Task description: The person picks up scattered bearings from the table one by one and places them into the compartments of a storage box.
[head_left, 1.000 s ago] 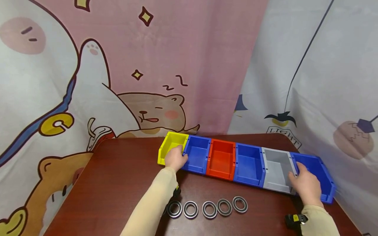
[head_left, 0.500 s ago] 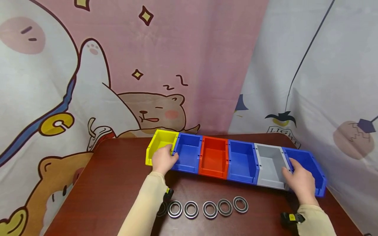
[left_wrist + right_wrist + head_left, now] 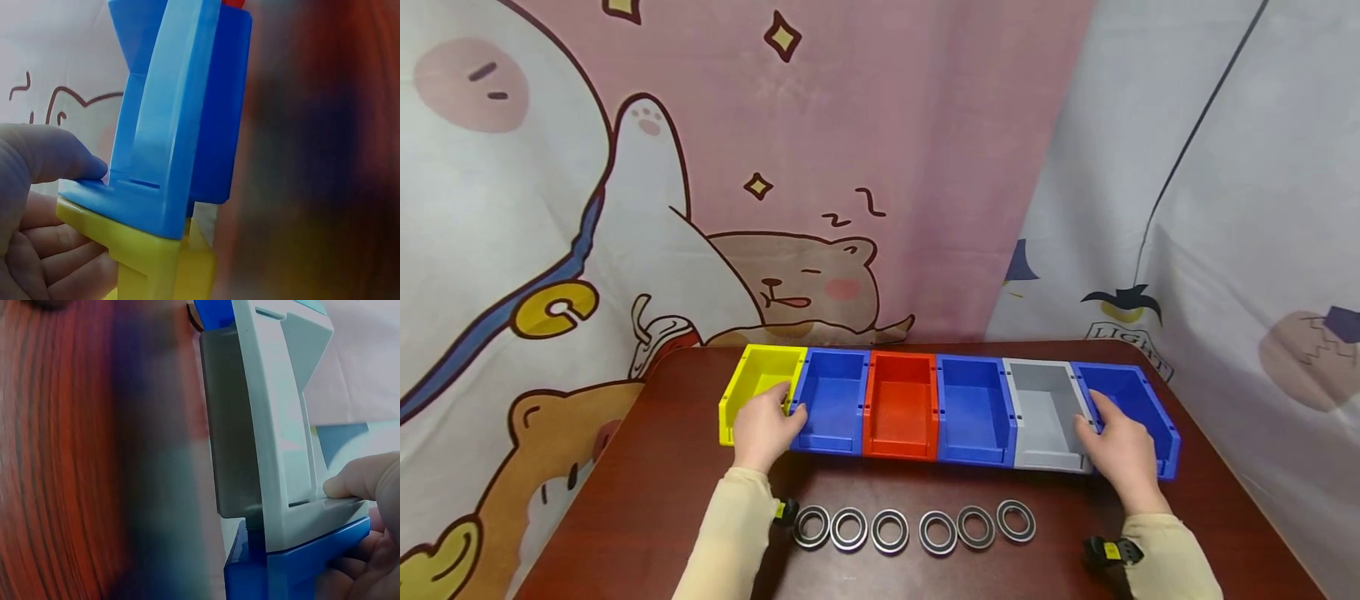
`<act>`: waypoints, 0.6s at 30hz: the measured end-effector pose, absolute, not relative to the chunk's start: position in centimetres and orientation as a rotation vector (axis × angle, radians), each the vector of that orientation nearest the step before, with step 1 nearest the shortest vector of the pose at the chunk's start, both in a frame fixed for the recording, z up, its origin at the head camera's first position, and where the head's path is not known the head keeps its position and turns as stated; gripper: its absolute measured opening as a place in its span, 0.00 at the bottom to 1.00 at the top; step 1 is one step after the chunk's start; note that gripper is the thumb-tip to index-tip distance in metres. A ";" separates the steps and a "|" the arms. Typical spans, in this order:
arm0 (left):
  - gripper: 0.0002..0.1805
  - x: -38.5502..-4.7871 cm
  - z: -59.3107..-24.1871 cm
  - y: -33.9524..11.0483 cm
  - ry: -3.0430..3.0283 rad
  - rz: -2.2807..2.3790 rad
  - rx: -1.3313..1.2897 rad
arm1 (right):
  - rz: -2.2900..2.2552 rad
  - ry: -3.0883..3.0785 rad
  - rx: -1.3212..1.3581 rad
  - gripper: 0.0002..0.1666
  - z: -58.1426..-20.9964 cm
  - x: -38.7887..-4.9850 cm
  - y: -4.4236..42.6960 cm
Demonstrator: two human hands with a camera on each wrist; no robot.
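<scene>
A joined row of plastic bins spans the table in the head view: yellow (image 3: 766, 363), blue (image 3: 831, 400), red (image 3: 901, 408), blue (image 3: 973, 412), grey (image 3: 1047, 417) and blue (image 3: 1118, 387). My left hand (image 3: 763, 427) pinches the walls where the yellow and first blue bins meet, thumb on the blue side in the left wrist view. On the other end, my right hand (image 3: 1122, 450) grips the joint of the grey and last blue bins. Both wrist views show the row held above the tabletop, with blurred reflections beneath. No contents show in the bins.
Several ring-shaped bearings (image 3: 876, 532) lie in a line on the dark red-brown table (image 3: 625, 500), in front of the bins. Behind the table's back edge hangs a printed cloth (image 3: 925, 167). Each wrist wears a small black strapped device (image 3: 1108, 550).
Both hands have carried the bin row leftward, and its right end has swung nearer the back, so the row now lies straighter across the table. The bearings have stayed in place.
</scene>
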State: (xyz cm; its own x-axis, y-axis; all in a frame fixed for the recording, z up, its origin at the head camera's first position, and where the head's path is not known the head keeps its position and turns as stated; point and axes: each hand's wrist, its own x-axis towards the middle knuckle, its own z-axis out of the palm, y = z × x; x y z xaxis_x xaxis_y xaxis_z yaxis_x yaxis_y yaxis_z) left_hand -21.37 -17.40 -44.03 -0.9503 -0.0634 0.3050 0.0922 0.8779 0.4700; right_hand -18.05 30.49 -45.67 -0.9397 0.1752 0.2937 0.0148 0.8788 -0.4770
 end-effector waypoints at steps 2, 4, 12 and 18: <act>0.28 -21.0 -44.3 -18.2 -2.739 -0.702 -0.005 | 0.693 -2.728 -0.133 0.33 -45.9 -18.3 29.8; 0.28 -20.7 -44.6 -18.8 -2.748 -0.702 0.017 | 0.700 -2.736 -0.127 0.33 -46.0 -18.5 29.1; 0.28 -19.9 -45.6 -20.5 -2.755 -0.740 0.072 | 0.708 -2.725 -0.070 0.32 -46.7 -19.0 27.6; 0.29 -19.8 -46.4 -21.1 -2.777 -0.783 0.123 | 0.724 -2.750 -0.064 0.33 -47.1 -19.2 27.0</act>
